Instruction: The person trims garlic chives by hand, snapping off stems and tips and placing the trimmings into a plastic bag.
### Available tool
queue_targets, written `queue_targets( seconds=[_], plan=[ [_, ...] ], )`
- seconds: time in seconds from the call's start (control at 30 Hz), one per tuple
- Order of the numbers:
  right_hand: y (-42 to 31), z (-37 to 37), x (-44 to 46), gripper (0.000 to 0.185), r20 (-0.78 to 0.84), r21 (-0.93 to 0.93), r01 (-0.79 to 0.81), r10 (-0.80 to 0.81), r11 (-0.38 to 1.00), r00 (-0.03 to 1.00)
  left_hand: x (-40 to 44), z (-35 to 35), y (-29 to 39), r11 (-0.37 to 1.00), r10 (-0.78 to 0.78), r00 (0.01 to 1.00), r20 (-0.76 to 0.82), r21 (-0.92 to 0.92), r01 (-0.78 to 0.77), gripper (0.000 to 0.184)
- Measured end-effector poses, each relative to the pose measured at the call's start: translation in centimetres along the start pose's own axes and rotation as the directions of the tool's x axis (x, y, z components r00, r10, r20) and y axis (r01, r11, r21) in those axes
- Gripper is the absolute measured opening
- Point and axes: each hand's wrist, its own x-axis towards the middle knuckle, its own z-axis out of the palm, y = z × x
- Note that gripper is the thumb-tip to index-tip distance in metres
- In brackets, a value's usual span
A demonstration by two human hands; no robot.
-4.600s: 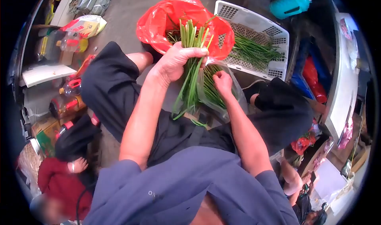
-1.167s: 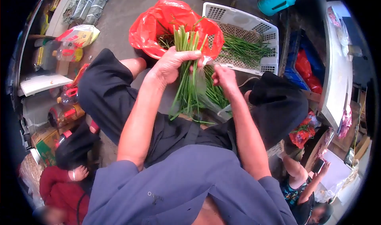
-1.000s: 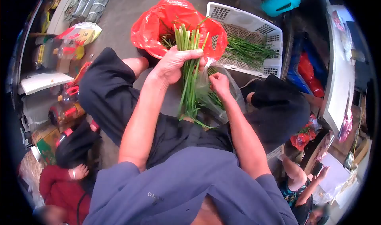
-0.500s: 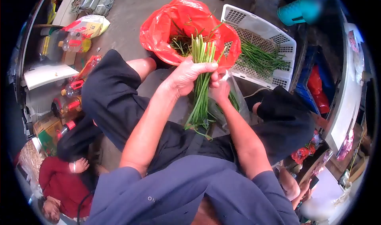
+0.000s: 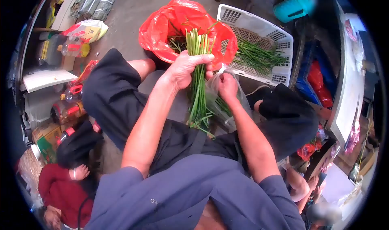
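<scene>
My left hand (image 5: 184,69) is wrapped round a bunch of green stalks (image 5: 198,90), pale ends up and leaves hanging over my lap. To its right, my right hand (image 5: 228,85) is closed at a clear plastic bag (image 5: 239,96) that has more green stalks inside; what its fingertips pinch is hidden. Behind the bunch, a red plastic bag (image 5: 156,31) stands open, with loose green scraps in it. More green stalks (image 5: 259,55) lie in a white slatted crate (image 5: 253,21) beyond the clear bag.
A teal jug (image 5: 293,8) stands past the crate. Bottles (image 5: 73,93) and a cardboard box (image 5: 48,136) are at the left. A blue crate (image 5: 306,82) holds red plastic at the right. A person in dark red (image 5: 67,189) sits lower left; another person's leg (image 5: 297,183) shows lower right.
The view has shifted. My right hand has moved from beside the left fingers down and right to the clear bag. My left hand keeps hold of the bunch.
</scene>
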Motion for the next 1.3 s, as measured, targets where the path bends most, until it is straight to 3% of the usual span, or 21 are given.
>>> queue_targets(
  seconds=[0.1, 0.17, 0.2, 0.23, 0.3, 0.37, 0.43, 0.63, 0.7, 0.93, 1.1, 1.3],
  plan=[
    [0.4, -1.4, -0.5, 0.024, -0.051, 0.137, -0.022, 0.029, 0.99, 0.998, 0.0, 0.0, -0.1, 1.0, 0.007, 1.0, -0.014, 0.005, -0.006, 0.012],
    [0.2, -3.4, -0.8, 0.026, -0.058, 0.286, 0.047, -0.031, 0.957, 0.998, 0.2, 0.0, -0.2, 0.998, 0.039, 0.999, -0.004, 0.054, -0.039, 0.012],
    [0.1, -4.6, -0.6, 0.024, 0.054, 0.383, -0.068, 0.052, 0.921, 0.997, 0.1, 0.1, -0.4, 0.997, 0.043, 0.999, -0.014, 0.061, -0.042, 0.012],
    [-0.4, -6.1, -0.7, 0.024, 0.047, 0.376, -0.068, 0.054, 0.924, 0.997, 0.1, 0.3, -0.5, 0.997, 0.044, 0.999, -0.005, 0.057, -0.043, 0.012],
    [-2.0, -9.4, -0.9, 0.018, 0.228, 0.655, -0.198, 0.059, 0.729, 0.972, 0.0, 0.5, -0.4, 0.989, 0.085, 0.996, 0.022, 0.12, -0.087, 0.013],
    [-4.4, -13.4, -1.7, 0.013, 0.303, 0.763, -0.277, 0.055, 0.584, 0.951, 0.1, 0.7, -0.7, 0.985, 0.102, 0.994, 0.046, 0.138, -0.107, 0.015],
    [-5.2, -15.5, -1.8, 0.012, 0.325, 0.863, -0.292, -0.011, 0.413, 0.946, 0.3, 0.9, -1.2, 0.956, 0.087, 0.994, 0.068, 0.273, -0.102, 0.016],
    [-8.3, -17.5, -1.9, 0.014, 0.33, 0.907, -0.283, -0.11, 0.313, 0.937, -0.5, 2.3, -2.0, 0.961, 0.076, 0.981, 0.177, 0.25, -0.12, 0.022],
    [-8.4, -16.7, -1.9, 0.016, 0.297, 0.943, -0.271, -0.117, 0.195, 0.948, -0.5, 2.3, -2.2, 0.958, 0.053, 0.978, 0.201, 0.265, -0.107, 0.022],
    [-8.1, -14.5, -1.8, 0.018, 0.236, 0.963, -0.238, 0.031, 0.125, 0.971, -0.1, 1.4, -1.8, 0.98, 0.011, 0.96, 0.279, 0.188, -0.066, 0.036],
    [-7.8, -13.6, -2.2, 0.027, 0.165, 0.963, -0.192, 0.149, 0.191, 0.975, -0.1, 1.6, -1.9, 0.981, 0.048, 0.966, 0.253, 0.171, -0.093, 0.036],
    [-8.5, -12.6, -2.8, 0.03, 0.092, 0.932, -0.091, 0.015, 0.35, 0.996, 0.1, 1.4, -2.2, 0.968, 0.089, 0.981, 0.174, 0.218, -0.127, 0.026]
  ],
)
